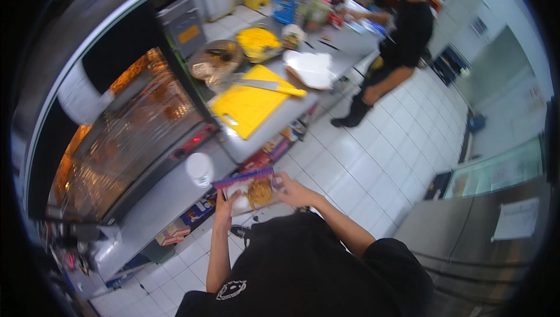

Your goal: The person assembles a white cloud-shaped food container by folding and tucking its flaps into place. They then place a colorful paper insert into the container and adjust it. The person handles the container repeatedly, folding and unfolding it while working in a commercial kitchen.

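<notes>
An open box (242, 177), white inside with a purple-blue edge, is held before the person's torso, just beside the worktop (274, 119); brown food (260, 192) lies in it, toward its right side. The left hand (224, 208) grasps the box's left end, thumb along the near side, forearm running nearly straight up from the lower edge. The right hand (293, 190) grasps the right end, forearm slanting in from the lower right, elbow bent outward. The grip is engaged on the box at both ends; exact finger contact is too small to tell.

A round white tub (199, 169) stands on the worktop near the left hand. Farther along, a knife (261, 84) lies across a yellow cutting board (248, 110), near a white open container (312, 67). A lit glass cabinet (140, 112) occupies the left. A co-worker (410, 31) stands on the white tiled floor (379, 147) at the worktop's far end.
</notes>
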Tool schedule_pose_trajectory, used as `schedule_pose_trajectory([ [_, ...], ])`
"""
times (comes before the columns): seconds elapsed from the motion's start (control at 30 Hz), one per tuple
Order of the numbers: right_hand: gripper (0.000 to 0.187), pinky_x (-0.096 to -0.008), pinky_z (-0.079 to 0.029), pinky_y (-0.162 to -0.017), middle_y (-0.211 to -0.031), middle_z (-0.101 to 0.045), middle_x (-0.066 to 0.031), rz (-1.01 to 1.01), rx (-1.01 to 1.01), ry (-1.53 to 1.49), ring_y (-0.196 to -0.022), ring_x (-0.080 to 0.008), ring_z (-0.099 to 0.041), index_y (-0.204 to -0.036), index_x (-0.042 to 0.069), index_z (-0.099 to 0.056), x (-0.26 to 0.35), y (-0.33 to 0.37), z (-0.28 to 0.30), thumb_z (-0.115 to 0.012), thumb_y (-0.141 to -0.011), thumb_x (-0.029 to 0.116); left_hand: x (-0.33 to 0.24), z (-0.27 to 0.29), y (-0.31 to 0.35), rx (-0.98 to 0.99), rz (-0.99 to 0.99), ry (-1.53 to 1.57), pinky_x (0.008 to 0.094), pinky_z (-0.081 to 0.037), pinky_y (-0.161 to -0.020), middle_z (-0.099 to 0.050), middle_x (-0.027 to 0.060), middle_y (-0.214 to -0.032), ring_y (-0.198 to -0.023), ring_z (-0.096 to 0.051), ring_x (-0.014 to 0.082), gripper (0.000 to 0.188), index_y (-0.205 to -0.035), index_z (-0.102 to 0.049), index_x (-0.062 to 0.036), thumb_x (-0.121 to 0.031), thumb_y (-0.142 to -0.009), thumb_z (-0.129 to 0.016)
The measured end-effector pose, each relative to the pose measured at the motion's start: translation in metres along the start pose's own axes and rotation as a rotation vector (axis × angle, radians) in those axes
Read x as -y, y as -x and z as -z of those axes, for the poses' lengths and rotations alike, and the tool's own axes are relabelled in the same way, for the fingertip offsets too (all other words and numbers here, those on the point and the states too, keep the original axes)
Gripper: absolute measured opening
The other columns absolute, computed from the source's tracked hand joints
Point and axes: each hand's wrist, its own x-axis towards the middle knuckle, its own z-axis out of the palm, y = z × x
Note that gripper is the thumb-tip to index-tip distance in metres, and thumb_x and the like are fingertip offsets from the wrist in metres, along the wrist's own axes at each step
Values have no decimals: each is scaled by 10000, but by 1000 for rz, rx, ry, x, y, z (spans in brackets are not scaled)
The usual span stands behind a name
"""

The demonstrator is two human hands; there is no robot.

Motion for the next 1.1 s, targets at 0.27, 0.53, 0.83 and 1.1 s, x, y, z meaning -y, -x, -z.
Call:
schedule_pose_trajectory([
  [0.27, 471, -362, -584, -662, -886, -695, -196, -176, -534, -187, -665, -250, -711, -1434, -15, -399, -23, 95, 144, -417, -975, 89, -30, -212, -29, 283, 123, 10, 362, -498, -1017, -580, 135, -1349, -1212, -604, 234, 652, -1426, -428, -22, -139, -890, -779],
  [0.53, 448, -392, -544, -641, -733, -678, -192, -291, -703, -274, -632, -262, -692, -1373, -23, -485, -41, 102, 240, -437, -954, 129, -40, -325, -62, 404, 125, -41, 370, -518, -994, -599, 131, -1338, -1194, -616, 228, 661, -1443, -433, -33, -107, -886, -781],
  [0.83, 499, -354, -621, -636, -1029, -668, -200, -386, -712, -383, -846, -238, -701, -1471, -19, -385, -100, 46, 360, -384, -979, 64, -58, -464, -180, 485, 47, -93, 337, -532, -911, -665, 124, -1221, -1116, -650, 199, 587, -1379, -459, -43, -124, -894, -778],
  [1.1, 460, -348, -613, -607, -1043, -675, -201, -384, -795, -299, -825, -236, -709, -1435, 9, -426, -182, -51, 503, -373, -984, 83, -100, -599, -297, 478, 92, -158, 373, -446, -1054, -558, 161, -1365, -1270, -536, 235, 766, -1487, -368, 11, -197, -885, -793],
])
